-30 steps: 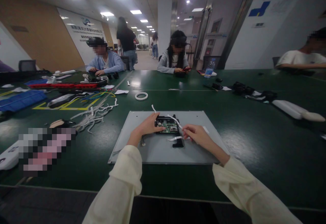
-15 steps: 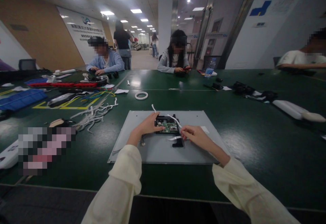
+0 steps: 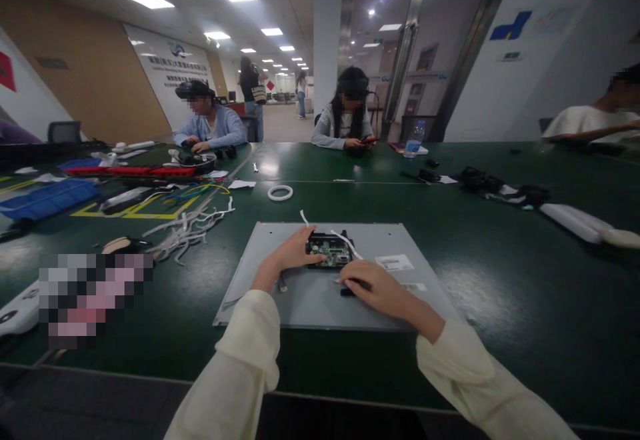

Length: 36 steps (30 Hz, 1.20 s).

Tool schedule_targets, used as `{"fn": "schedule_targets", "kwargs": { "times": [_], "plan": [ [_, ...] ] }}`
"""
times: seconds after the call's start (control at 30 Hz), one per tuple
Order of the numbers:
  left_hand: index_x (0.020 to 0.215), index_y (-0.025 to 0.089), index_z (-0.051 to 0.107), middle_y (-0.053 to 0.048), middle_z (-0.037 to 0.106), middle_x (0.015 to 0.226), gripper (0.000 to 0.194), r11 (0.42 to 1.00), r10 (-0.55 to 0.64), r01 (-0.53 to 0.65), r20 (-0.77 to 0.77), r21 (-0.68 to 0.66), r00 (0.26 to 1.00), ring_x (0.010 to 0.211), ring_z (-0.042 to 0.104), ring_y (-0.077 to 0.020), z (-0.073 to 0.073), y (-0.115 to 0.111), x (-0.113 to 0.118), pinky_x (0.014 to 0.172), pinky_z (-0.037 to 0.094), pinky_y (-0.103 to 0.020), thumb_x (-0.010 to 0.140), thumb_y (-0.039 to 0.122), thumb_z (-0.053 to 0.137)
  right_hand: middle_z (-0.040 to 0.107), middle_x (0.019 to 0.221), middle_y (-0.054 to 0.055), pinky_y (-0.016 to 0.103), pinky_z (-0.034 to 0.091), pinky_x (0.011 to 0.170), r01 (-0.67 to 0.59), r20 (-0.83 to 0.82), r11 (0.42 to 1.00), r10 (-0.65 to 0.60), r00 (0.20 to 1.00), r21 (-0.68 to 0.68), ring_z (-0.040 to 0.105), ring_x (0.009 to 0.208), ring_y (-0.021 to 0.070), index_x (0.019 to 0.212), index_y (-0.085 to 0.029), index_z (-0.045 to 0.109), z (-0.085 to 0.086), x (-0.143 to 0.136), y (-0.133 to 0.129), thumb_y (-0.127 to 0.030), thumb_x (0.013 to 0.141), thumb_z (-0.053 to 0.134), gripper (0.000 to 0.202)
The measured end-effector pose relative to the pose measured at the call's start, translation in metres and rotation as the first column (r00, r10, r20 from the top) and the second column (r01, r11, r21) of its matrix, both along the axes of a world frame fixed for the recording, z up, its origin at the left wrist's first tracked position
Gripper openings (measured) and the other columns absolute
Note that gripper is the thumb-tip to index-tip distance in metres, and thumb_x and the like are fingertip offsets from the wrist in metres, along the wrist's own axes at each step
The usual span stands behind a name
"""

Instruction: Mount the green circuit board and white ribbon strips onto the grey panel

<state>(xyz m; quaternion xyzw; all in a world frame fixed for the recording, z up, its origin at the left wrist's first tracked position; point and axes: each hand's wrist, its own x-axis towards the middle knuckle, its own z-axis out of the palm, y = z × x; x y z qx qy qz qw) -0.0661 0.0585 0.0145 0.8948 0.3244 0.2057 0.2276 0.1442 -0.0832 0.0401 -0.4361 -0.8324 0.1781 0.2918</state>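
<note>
A grey flat panel [image 3: 310, 307] lies on the table before me. On it sits a black frame with a green circuit board [image 3: 327, 248]. My left hand [image 3: 293, 251] grips the frame's left side, its thumb over the board. My right hand [image 3: 377, 287] is closed just below the board's lower right, with the pale end of a white strip [image 3: 337, 280] showing at its fingertips. Under that hand, a black bracket part [image 3: 346, 291] is mostly hidden. One white strip [image 3: 347, 243] lies across the board's right side; another white strip [image 3: 303, 217] stands up behind my left fingers.
Loose grey-white strips [image 3: 193, 233] lie in a heap at the left, near a blue tray [image 3: 50, 199]. Beyond the panel is a white tape roll [image 3: 280, 193]. Black devices [image 3: 500, 183] and a water bottle [image 3: 413, 140] stand farther off. Several people sit around the green table [image 3: 500, 280].
My right hand has moved slightly left and down, now covering more of the black bracket and uncovering white labels on the panel. The left hand keeps its place on the frame.
</note>
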Motion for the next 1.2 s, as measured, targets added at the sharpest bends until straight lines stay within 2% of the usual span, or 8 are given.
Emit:
{"fn": "schedule_targets", "kwargs": {
  "times": [0.13, 0.23, 0.33, 0.6, 0.73, 0.97, 1.07, 1.2],
  "plan": [
    [0.134, 0.012, 0.034, -0.018, 0.037, 0.136, 0.081, 1.0, -0.001, 0.001, 0.019, -0.003, 1.0, 0.126, 0.036, -0.0286, 0.001, -0.001, 0.0, 0.106, 0.028, -0.041, 0.069, 0.05, 0.064, 0.063, 0.096, 0.004, 0.033, 0.041, 0.089, -0.057, 0.098, 0.996, 0.051, 0.994, 0.065, 0.056, 0.092, 0.0153, 0.094, -0.017, 0.064, -0.003, -0.004, -0.003, -0.022, 0.09, 0.043, 0.022],
    [0.133, 0.011, 0.035, -0.018, 0.039, 0.135, 0.081, 1.0, 0.0, 0.0, 0.023, -0.003, 1.0, 0.125, 0.037, -0.029, 0.002, -0.002, 0.0, 0.105, 0.03, -0.041, 0.068, 0.049, 0.065, 0.063, 0.099, 0.004, 0.041, 0.029, 0.102, -0.056, 0.175, 0.988, 0.031, 0.984, 0.143, 0.056, 0.095, 0.0157, 0.097, -0.017, 0.064, -0.005, -0.001, -0.004, -0.019, 0.089, 0.044, 0.021],
    [0.133, 0.009, 0.035, -0.019, 0.039, 0.134, 0.081, 1.0, -0.001, 0.001, 0.013, 0.0, 1.0, 0.125, 0.038, -0.0291, 0.003, -0.002, 0.0, 0.104, 0.031, -0.04, 0.069, 0.049, 0.064, 0.062, 0.104, 0.005, 0.046, 0.02, 0.107, -0.024, 0.216, 0.978, -0.021, 0.976, 0.206, 0.055, 0.1, 0.0172, 0.098, -0.017, 0.064, -0.007, 0.0, -0.003, -0.018, 0.089, 0.044, 0.022],
    [0.133, 0.009, 0.034, -0.019, 0.039, 0.134, 0.082, 1.0, 0.001, -0.001, -0.004, 0.015, 1.0, 0.125, 0.038, -0.0284, 0.002, -0.002, 0.001, 0.105, 0.03, -0.039, 0.068, 0.05, 0.064, 0.061, 0.099, 0.004, 0.037, 0.031, 0.101, 0.108, 0.077, 0.984, -0.12, 0.99, 0.144, 0.052, 0.098, 0.0153, 0.09, -0.017, 0.061, -0.016, -0.01, 0.003, -0.016, 0.088, 0.044, 0.016],
    [0.133, 0.011, 0.034, -0.018, 0.04, 0.133, 0.081, 1.0, 0.01, -0.01, -0.008, 0.017, 1.0, 0.125, 0.038, -0.0284, 0.002, -0.003, 0.001, 0.105, 0.03, -0.04, 0.068, 0.048, 0.065, 0.057, 0.096, 0.004, 0.04, 0.024, 0.103, 0.092, 0.215, 0.977, -0.134, 0.967, 0.192, 0.047, 0.1, 0.0164, 0.088, -0.017, 0.057, -0.015, -0.023, 0.0, -0.01, 0.085, 0.043, 0.015],
    [0.133, 0.01, 0.034, -0.019, 0.039, 0.134, 0.081, 1.0, 0.017, -0.017, -0.025, 0.02, 1.0, 0.124, 0.038, -0.0283, 0.004, -0.004, 0.002, 0.105, 0.03, -0.039, 0.069, 0.048, 0.065, 0.056, 0.098, 0.004, 0.052, 0.013, 0.104, 0.07, 0.457, 0.966, -0.18, 0.871, 0.247, 0.04, 0.105, 0.0222, 0.088, -0.017, 0.054, -0.013, -0.036, 0.004, -0.013, 0.083, 0.046, 0.011],
    [0.133, 0.011, 0.034, -0.018, 0.04, 0.133, 0.08, 1.0, 0.02, -0.019, -0.036, 0.02, 0.999, 0.123, 0.04, -0.0284, 0.006, -0.005, 0.002, 0.104, 0.03, -0.04, 0.069, 0.047, 0.065, 0.056, 0.099, 0.004, 0.049, 0.016, 0.103, 0.044, 0.439, 0.975, -0.139, 0.888, 0.218, 0.039, 0.105, 0.022, 0.087, -0.017, 0.054, -0.011, -0.036, 0.004, -0.014, 0.083, 0.047, 0.009],
    [0.134, 0.011, 0.034, -0.018, 0.04, 0.134, 0.082, 0.999, 0.014, -0.013, -0.044, 0.033, 0.999, 0.123, 0.04, -0.0289, 0.006, -0.005, 0.0, 0.104, 0.03, -0.041, 0.069, 0.051, 0.063, 0.056, 0.098, 0.002, 0.046, 0.018, 0.104, 0.034, 0.281, 0.985, -0.081, 0.956, 0.169, 0.042, 0.104, 0.0192, 0.088, -0.019, 0.055, -0.01, -0.033, 0.003, -0.014, 0.087, 0.043, 0.013]
  ]
}}
